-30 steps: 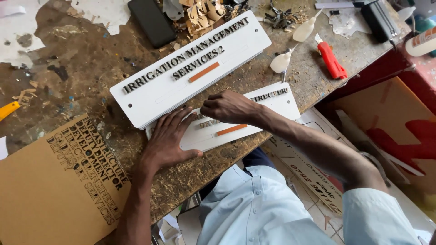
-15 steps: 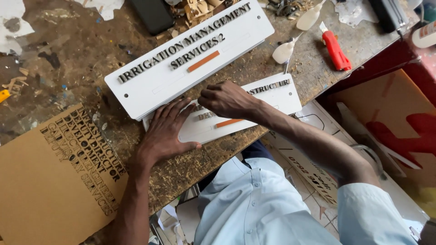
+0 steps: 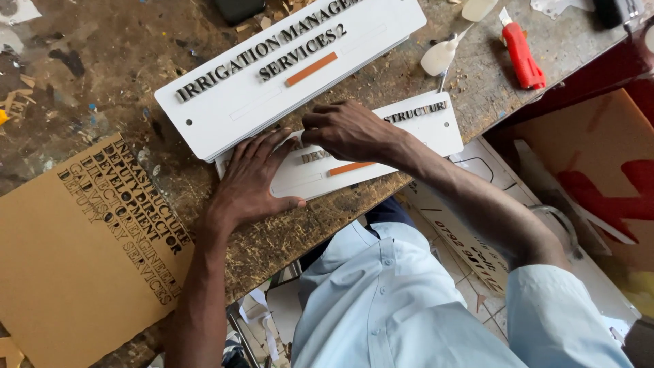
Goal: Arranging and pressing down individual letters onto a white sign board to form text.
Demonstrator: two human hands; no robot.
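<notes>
Partly, both hands (image 3: 255, 177) (image 3: 347, 129) cover the lower sign's (image 3: 415, 129) lettering.

White sign plates (image 3: 415, 129) with grey raised lettering and orange bars (image 3: 311, 69) on a brown, paint-flecked workbench (image 3: 102, 68); tan board (image 3: 61, 272) cut with letter shapes, red-handled knife (image 3: 523, 56), pale blue shirt (image 3: 381, 307)

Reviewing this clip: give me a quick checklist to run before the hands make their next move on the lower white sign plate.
1. Left hand flat on the lower white plate, steadying it: ok.
2. Right hand fingertips on the raised letters: ok.
3. Letters under the right hand aligned: cannot tell, hidden.
4. Plate fully on the workbench: ok.
5. Upper white plate overlaps the lower one's far edge: not ok.
6. Red-handled knife away from both hands: ok.
</notes>
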